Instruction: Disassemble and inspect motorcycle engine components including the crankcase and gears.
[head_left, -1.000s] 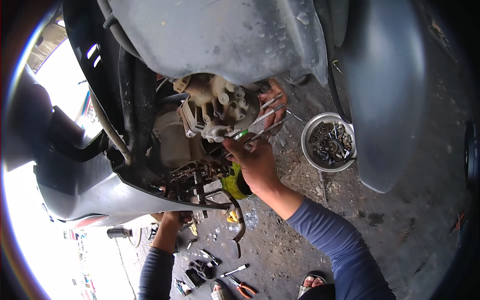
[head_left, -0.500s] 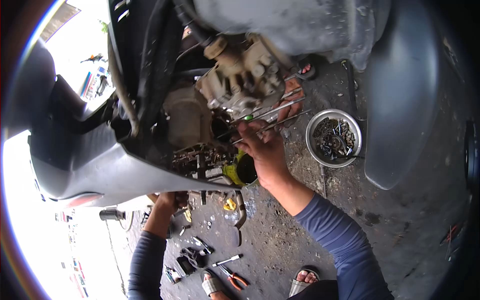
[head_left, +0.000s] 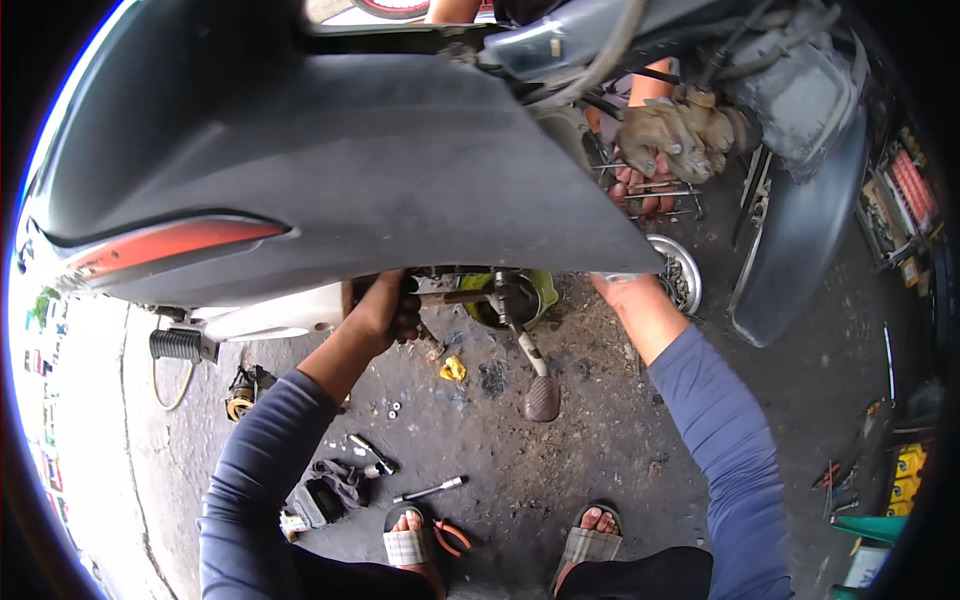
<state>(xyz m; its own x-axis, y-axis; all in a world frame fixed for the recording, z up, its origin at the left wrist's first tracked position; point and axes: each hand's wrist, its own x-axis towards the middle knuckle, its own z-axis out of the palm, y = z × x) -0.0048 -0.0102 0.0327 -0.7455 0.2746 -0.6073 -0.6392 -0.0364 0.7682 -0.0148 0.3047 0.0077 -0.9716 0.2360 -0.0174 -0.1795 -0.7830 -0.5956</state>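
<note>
Though I cannot tell what either holds, the step seems a reach behind the grey panel (head_left: 420,170) by left hand (head_left: 380,310) and right hand (head_left: 630,289), next calling for careful feel.

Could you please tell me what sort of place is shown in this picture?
It is probably a motorbike repair workshop. A partly dismantled motorbike fills the upper view, a metal bowl holds small parts, and hand tools, including orange-handled pliers, lie on the stained floor.
</note>
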